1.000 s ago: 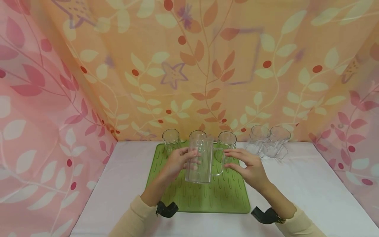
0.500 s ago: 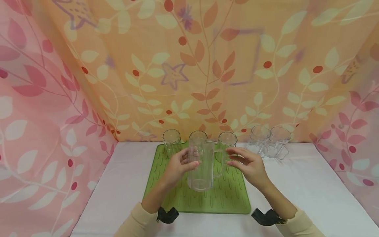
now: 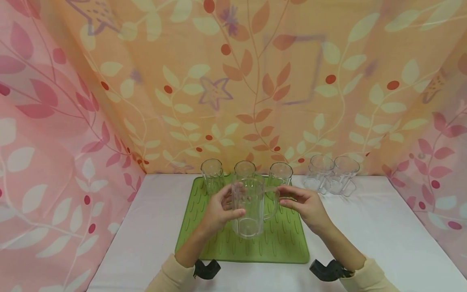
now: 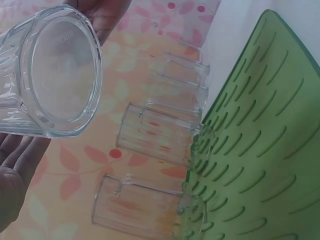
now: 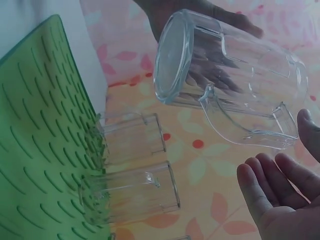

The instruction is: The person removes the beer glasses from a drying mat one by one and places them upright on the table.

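Note:
My left hand [image 3: 221, 209] grips a clear glass mug [image 3: 248, 211] by its body, thumb on the near side and fingers behind. The mug hangs in the air above a green ridged mat [image 3: 219, 251], its thick round base toward the left wrist camera. Its handle points right, toward my right hand [image 3: 304, 207], whose thumb and fingers are relaxed around the handle's outer end. In the right wrist view a gap shows between the right fingertips [image 5: 265, 172] and the handle; whether the thumb touches it I cannot tell.
Along the mat's back edge stand three clear mugs, at left [image 3: 211, 176], middle [image 3: 244, 168] and right [image 3: 281, 172]. Two more mugs, one [image 3: 316, 174] beside another [image 3: 341, 176], stand close together on the white table [image 3: 365, 227]. Patterned cloth walls [image 3: 233, 121] enclose the table.
The held mug has moved down a little and its base has tilted toward me. The left thumb has slid lower on the body. The right hand stays beside the handle, slightly lower.

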Demonstrator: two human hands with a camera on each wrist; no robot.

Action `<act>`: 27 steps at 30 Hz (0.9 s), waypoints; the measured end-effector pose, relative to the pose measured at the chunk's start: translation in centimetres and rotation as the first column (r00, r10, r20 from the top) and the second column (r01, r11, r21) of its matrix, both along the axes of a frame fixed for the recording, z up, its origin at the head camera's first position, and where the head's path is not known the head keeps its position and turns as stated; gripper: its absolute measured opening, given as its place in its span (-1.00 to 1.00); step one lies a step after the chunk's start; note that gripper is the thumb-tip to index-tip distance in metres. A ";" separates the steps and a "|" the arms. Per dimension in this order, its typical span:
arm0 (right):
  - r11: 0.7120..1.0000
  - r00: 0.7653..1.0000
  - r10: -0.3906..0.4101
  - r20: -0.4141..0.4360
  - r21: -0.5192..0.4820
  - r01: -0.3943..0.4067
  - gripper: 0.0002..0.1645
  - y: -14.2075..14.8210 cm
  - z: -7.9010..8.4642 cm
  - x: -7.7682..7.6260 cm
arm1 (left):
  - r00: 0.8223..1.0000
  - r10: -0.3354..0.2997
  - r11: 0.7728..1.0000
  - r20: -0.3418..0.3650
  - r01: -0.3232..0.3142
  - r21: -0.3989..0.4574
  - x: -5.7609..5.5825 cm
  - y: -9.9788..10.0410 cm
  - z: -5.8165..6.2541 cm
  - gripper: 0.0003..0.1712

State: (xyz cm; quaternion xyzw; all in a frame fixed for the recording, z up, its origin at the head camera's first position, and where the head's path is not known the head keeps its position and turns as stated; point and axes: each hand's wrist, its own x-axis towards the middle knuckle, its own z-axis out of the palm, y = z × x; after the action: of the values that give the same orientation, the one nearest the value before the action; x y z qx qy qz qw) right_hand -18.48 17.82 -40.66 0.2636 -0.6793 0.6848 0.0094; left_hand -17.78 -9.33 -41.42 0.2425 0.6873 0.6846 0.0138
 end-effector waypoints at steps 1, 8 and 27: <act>1.000 1.000 0.014 0.018 -0.017 -0.014 -0.58 0.0 -0.1 0.0 | 1.000 -0.003 1.000 -0.008 0.003 -0.002 0.0 0.0 -0.1 -0.15; 0.976 0.980 0.161 0.119 -0.167 -0.140 -0.54 0.0 -0.6 -0.1 | 0.994 -0.035 0.999 -0.106 0.033 -0.020 -0.1 -0.2 -1.1 -0.16; 0.958 0.971 0.239 0.021 -0.170 -0.232 -0.54 -0.2 -1.4 0.0 | 0.979 -0.121 0.992 -0.162 0.125 0.014 -0.1 0.0 -1.9 -0.09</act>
State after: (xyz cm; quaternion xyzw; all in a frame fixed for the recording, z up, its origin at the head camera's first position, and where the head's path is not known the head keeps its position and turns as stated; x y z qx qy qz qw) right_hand -18.52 17.62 -42.08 0.3264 -0.5836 0.7407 -0.0643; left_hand -17.86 -9.37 -43.30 0.3391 0.6616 0.6688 -0.0025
